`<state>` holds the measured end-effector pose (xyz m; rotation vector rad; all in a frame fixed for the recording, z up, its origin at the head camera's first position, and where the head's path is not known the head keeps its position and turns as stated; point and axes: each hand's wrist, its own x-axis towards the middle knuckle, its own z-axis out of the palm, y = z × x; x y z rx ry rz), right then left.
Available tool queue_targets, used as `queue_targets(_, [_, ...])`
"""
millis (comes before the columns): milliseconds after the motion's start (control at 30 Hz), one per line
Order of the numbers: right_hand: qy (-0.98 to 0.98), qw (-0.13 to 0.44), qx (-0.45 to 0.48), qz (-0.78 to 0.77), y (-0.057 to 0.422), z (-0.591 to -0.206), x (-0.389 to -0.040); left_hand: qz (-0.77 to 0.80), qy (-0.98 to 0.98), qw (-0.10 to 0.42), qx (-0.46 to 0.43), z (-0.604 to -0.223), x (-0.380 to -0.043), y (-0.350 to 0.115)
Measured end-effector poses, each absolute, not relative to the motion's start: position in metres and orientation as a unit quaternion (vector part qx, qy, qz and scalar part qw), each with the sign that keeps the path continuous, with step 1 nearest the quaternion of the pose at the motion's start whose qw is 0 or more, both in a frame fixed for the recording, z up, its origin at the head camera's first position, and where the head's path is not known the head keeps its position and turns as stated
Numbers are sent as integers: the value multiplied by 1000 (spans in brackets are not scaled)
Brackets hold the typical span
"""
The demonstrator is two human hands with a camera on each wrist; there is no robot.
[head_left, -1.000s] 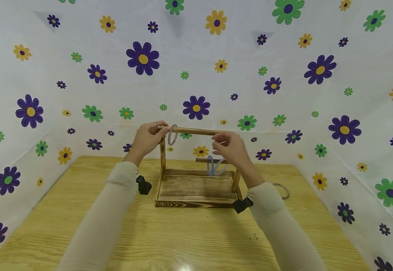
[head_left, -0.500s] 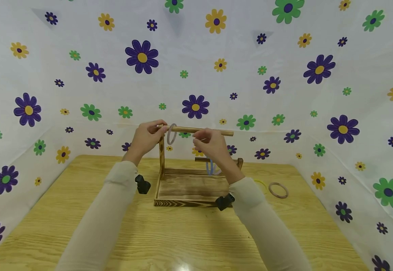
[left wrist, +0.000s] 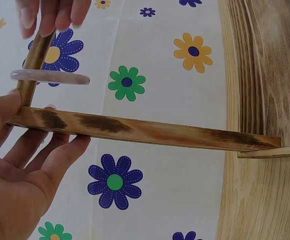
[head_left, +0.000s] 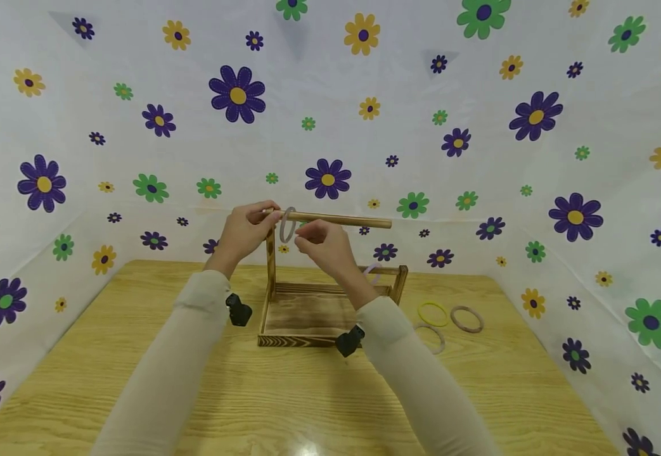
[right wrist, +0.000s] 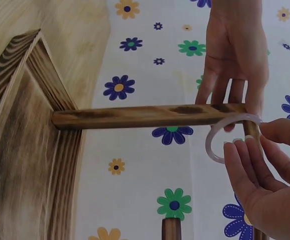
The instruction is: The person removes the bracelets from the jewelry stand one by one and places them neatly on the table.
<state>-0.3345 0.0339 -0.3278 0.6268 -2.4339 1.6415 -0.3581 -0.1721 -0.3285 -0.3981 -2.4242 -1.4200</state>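
Observation:
My left hand (head_left: 243, 231) grips the top corner of a wooden stand (left wrist: 135, 131), where the upright post meets the upper rod (head_left: 359, 221). A greyish bangle (left wrist: 55, 76) hangs on that rod close beside the left thumb. My right hand (head_left: 327, 250) is at the rod just right of the bangle, thumb and fingers bent loosely to either side of the rod. In the left wrist view its fingertips show apart from the bangle. A pale purple bangle (head_left: 372, 271) hangs on the lower rod, partly hidden by the right arm.
Right of the stand lie a yellow bangle (head_left: 433, 313), a brown bangle (head_left: 467, 319) and a beige bangle (head_left: 435, 343) partly covered by the right sleeve. The stand's tray base (head_left: 296, 341) rests on the wooden table (head_left: 239, 392). A flowered white cloth (head_left: 330, 76) surrounds it.
My right hand has moved left along the upper rod to near the greyish bangle. Its arm now hides the blue bangle and uncovers bangles on the table. My left hand stays put.

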Motion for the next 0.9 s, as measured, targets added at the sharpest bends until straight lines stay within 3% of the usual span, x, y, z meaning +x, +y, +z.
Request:
queue_targets(367, [-803, 115, 194, 552, 14, -336, -342, -491, -845, 157, -144, -329, -359, -173])
queue_targets(900, [-812, 124, 166, 546, -7, -337, -344, -491, -845, 159, -143, -329, -359, -173])
